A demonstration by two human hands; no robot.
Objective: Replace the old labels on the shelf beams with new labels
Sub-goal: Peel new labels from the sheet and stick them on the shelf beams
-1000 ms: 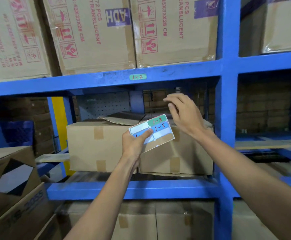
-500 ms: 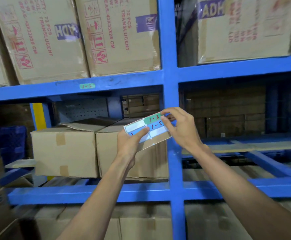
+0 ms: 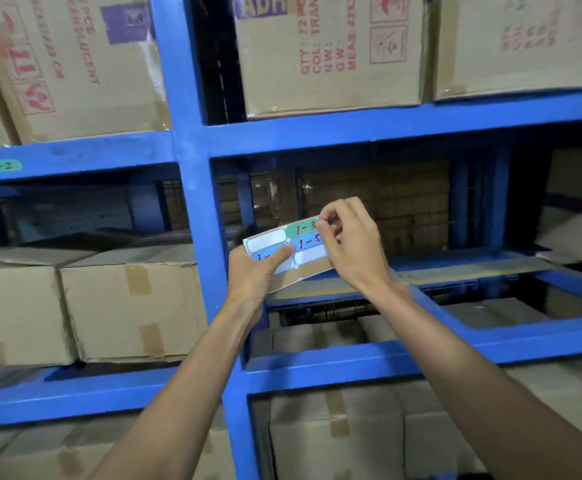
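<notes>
My left hand (image 3: pixel 258 271) holds a label sheet (image 3: pixel 284 249) in front of the blue rack, thumb pressed on a blue label. The sheet carries a green label marked 1-3 (image 3: pixel 301 229), a blue one marked 1-5 below it, and blank spots. My right hand (image 3: pixel 350 242) pinches the right end of the green 1-3 label with thumb and forefinger. A green label marked 1-2 (image 3: pixel 2 165) is stuck on the upper beam (image 3: pixel 75 152) at the far left. The beam section to the right of the upright (image 3: pixel 386 128) shows no label.
A blue upright post (image 3: pixel 189 188) divides two bays. Cardboard boxes (image 3: pixel 331 53) fill the top shelf, and taped boxes (image 3: pixel 127 303) sit in the left middle bay. The right middle bay holds a flat board (image 3: pixel 473 268), with more boxes on the bottom level.
The view has swung right, so the 1-2 label slid to the far left. My right hand came down from the beam onto the sheet and now pinches the green 1-3 label.
</notes>
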